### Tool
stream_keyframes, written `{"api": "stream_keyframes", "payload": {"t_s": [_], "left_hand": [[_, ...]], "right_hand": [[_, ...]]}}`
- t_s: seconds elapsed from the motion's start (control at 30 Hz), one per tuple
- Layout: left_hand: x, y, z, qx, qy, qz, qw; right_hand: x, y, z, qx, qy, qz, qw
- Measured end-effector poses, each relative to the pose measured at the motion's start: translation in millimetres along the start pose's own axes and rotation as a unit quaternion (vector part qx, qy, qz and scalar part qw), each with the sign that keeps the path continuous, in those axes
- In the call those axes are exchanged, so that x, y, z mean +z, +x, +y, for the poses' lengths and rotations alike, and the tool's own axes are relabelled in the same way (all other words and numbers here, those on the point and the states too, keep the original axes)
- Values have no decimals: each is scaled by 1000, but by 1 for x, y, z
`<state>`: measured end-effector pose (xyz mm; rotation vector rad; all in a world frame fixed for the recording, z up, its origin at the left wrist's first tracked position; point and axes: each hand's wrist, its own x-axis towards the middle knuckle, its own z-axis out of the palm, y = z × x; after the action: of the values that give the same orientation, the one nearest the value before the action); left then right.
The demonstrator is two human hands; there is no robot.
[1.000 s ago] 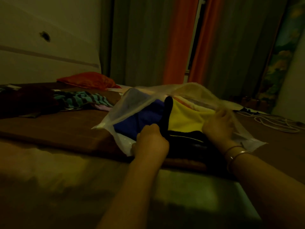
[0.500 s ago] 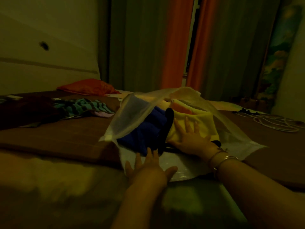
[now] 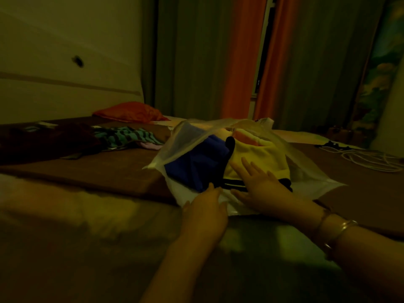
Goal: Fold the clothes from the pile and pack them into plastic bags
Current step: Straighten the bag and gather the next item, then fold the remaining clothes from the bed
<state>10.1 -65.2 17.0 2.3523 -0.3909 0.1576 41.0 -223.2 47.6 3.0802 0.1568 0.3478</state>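
Plastic bag [image 3: 181, 141] holds folded blue, black, yellow clothes, mouth unsealed. Right hand [image 3: 260, 184] flat, fingers straight, on the yellow; left hand [image 3: 204, 206] fingers extended at bag's near edge. Striped clothes [image 3: 126, 136] left of bag remain unpacked.

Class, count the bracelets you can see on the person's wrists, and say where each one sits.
2. Both are on the right wrist: a thin bangle nearer the right hand, and a wider bangle just behind it. The left wrist shows none.
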Motion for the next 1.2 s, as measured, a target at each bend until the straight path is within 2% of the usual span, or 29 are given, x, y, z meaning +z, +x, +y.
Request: {"api": "stream_keyframes", "payload": {"t_s": [0.07, 0.17, 0.33, 0.53, 0.73, 0.83, 0.93, 1.1, 1.2], "left_hand": [[-17, -10, -2, 9, -82, 98, 992], [-54, -24, -12, 4, -126, 223, 966], [-113, -40, -57, -66, -124, 314, 939], [-173, -59, -146, -193, -124, 344, 910], [-216, -68, -235, -290, -180, 352, 872], [-226, -62, -266, -303, -198, 382, 850], [-222, -52, -281, -305, -225, 392, 838], [-219, -41, -293, -322, -234, 406, 823], [-215, -37, -290, -325, -239, 392, 827]], "right_hand": [[-14, -17, -25, -57, -6, 75, 996], [-36, -31, -75, -128, 1, 167, 978], [-59, -33, -159, -217, 91, 198, 952], [-46, 14, -254, -235, 219, 108, 941], [8, 102, -330, -204, 245, 32, 947], [32, 157, -361, -209, 245, -28, 946], [50, 199, -395, -210, 212, -45, 953], [50, 225, -444, -218, 186, -95, 953], [48, 231, -453, -238, 144, -134, 951]]}}
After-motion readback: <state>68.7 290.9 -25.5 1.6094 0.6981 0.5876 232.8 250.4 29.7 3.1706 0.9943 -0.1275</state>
